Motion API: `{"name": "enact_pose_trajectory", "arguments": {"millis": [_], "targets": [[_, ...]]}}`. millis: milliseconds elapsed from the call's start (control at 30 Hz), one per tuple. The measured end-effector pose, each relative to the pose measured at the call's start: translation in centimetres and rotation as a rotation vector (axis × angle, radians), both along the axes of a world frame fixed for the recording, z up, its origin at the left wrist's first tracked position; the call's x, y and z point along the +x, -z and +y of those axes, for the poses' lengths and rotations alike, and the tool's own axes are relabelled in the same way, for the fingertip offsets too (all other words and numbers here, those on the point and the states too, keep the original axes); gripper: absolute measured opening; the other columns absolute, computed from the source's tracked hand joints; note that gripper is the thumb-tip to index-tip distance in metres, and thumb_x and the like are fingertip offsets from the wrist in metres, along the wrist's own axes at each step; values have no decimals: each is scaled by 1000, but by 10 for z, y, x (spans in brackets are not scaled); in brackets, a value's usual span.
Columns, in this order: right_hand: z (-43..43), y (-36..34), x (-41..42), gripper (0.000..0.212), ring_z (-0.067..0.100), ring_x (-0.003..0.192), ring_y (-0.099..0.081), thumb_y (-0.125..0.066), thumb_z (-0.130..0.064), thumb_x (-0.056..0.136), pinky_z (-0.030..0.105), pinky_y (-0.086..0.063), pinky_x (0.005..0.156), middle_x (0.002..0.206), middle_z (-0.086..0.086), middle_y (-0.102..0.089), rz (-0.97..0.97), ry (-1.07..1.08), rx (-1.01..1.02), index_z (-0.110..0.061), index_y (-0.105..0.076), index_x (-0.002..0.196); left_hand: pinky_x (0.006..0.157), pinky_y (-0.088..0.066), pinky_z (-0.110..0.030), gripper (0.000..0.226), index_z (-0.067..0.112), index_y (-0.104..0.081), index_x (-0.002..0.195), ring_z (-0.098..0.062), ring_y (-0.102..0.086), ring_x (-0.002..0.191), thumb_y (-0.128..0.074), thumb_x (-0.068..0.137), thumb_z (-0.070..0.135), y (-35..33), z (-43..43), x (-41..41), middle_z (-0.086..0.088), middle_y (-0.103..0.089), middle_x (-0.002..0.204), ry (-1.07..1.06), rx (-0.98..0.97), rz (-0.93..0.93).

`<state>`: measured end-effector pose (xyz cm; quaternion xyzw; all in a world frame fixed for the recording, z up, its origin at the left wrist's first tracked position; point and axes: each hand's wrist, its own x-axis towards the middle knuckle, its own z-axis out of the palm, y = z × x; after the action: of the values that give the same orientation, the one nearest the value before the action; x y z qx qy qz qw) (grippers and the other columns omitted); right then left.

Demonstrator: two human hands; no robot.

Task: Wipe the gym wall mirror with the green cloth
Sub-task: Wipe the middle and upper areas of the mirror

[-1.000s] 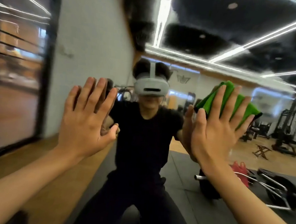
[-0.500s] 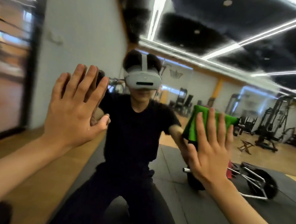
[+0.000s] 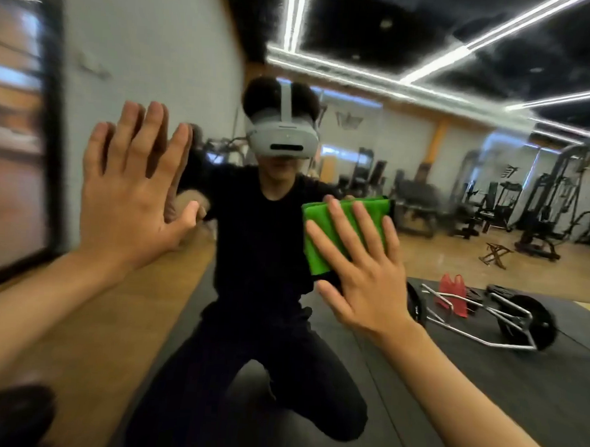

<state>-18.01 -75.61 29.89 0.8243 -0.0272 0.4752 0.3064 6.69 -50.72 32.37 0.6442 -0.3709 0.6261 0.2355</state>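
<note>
Green cloth (image 3: 320, 241): pinned flat against gym wall mirror (image 3: 494, 172) by right hand (image 3: 365, 281), fingers (image 3: 363, 227) straight, spread. Left hand (image 3: 131, 197) flat on glass, fingers apart. Mid-wipe, apparently. Next: slide onward under even pressure.

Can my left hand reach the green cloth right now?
Probably yes: the left hand lies flat on the mirror, and only bare glass separates it from the green cloth under the right hand.
</note>
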Motion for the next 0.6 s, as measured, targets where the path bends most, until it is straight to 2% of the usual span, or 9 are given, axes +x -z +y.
{"name": "enact_pose_trajectory", "arguments": {"millis": [100,233,267,367,433,533,600], "targets": [[-47,8,-41,68,39,161,-9,-10,-54,109,71,-16,121,173,14,-19,-289,82,281,-21,-32,164,129,-11,-62,85,16,-27,168,-42,-15,161,-51,94,49,-1,-2,-1,-21,-20,173,1,-7,5],[4,-9,8,71,42,159,-10,0,-54,108,72,-13,121,173,15,-17,-576,187,557,-22,-25,166,129,-11,-61,85,15,-28,168,-39,-15,161,-53,93,49,0,-3,-1,-19,-21,173,-12,-8,-2],[27,-14,27,72,43,159,-10,-1,-57,108,72,-12,122,173,14,-17,-545,164,540,-23,-24,166,129,-12,-61,86,16,-28,167,-39,-16,161,-53,92,49,0,-3,-1,-19,-21,173,-9,-10,2],[89,-6,79,73,38,160,-10,-15,-66,105,66,-4,126,173,8,-17,-234,56,240,-26,-27,165,129,-13,-61,86,17,-27,168,-38,-17,161,-54,93,50,0,-1,0,-18,-21,174,-11,-4,-1],[108,-3,91,73,32,162,-8,-22,-66,104,61,-1,127,174,5,-16,-109,8,114,-28,-27,166,129,-13,-60,83,17,-27,168,-38,-17,161,-51,97,51,-1,2,1,-18,-21,174,-14,4,-16],[79,4,67,68,26,162,-6,-27,-61,105,54,-2,129,175,2,-15,-20,-27,38,-29,-26,166,129,-15,-61,83,16,-27,168,-40,-18,161,-51,96,50,0,2,0,-19,-21,173,-5,-8,-23],[34,14,31,66,29,162,-9,-25,-60,106,58,-8,128,174,4,-18,-48,11,66,-30,-27,165,129,-14,-61,84,15,-27,168,-40,-17,161,-51,95,49,1,1,0,-19,-20,174,-12,-5,-14]]}}
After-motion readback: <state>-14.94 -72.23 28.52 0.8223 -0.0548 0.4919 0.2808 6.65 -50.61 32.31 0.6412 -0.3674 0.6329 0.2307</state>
